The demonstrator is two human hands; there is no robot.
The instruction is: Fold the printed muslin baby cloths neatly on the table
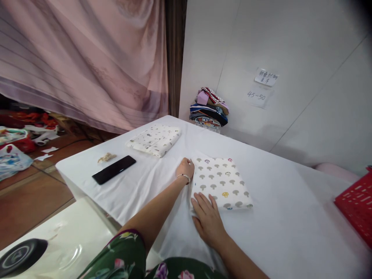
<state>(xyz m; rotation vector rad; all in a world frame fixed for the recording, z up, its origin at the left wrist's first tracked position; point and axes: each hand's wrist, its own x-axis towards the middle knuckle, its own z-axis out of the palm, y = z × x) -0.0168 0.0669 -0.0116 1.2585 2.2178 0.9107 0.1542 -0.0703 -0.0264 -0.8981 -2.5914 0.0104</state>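
A folded white cloth with a print of grey, yellow and red mushrooms lies flat on the white-covered table. At its far left corner my left hand, with a bracelet at the wrist, is closed on the cloth's edge; the fingertips are partly hidden. My right hand rests flat on the near left corner, fingers stretched out. Farther back to the left is a second folded white cloth with a small dark print, apart from both hands.
A black phone and a small beige bundle lie on the table's left side. Beyond the far edge rises a stack of folded fabrics by the wall. A red basket stands at right, a white stool at lower left.
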